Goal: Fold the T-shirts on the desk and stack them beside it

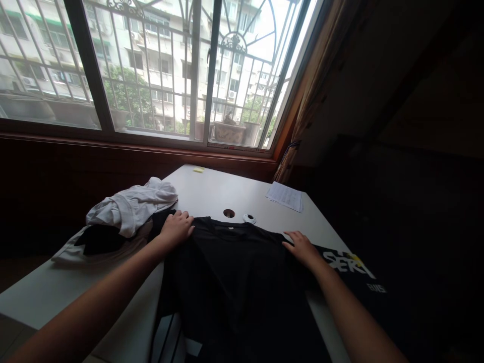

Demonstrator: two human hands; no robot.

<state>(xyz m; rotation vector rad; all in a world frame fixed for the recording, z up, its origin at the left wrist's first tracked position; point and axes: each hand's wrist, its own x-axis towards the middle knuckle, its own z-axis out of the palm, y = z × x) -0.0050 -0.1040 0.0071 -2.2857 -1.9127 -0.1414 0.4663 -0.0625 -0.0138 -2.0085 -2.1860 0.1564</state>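
Observation:
A black T-shirt (242, 282) lies spread over the white table, its collar toward the window and its lower part running out of view at the bottom. My left hand (177, 228) is at its left shoulder, fingers curled down on the cloth. At the right shoulder rests my right hand (301, 248), thumb and fingers apart on the fabric. Beside my right forearm is a dark garment (351, 269) with white and yellow lettering. A heap of white clothing (132, 204) with a black piece (100, 239) sits left of my left hand.
The white table (223, 189) has a round cable hole (229, 214), with a white ring-shaped cover (249, 218) beside it. Printed papers (285, 196) lie at the back right, a yellow slip (198, 170) at the far edge. Behind stands a barred window (151, 75) with a curtain (302, 111).

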